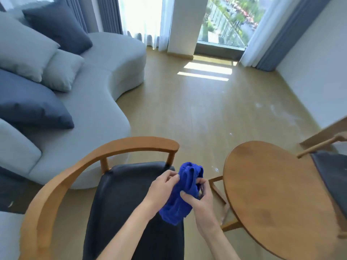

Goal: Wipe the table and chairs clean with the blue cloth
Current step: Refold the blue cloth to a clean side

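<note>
- Both hands hold the blue cloth [185, 192], bunched up, above the black seat of the wooden chair [131, 194].
- The left hand [161, 186] pinches its side.
- The right hand [199, 197] curls tight around it.
- The round wooden table [272, 194] stands just beside them.

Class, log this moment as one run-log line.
both hands: left hand, right hand bunching blue cloth | over chair | table untouched
</note>
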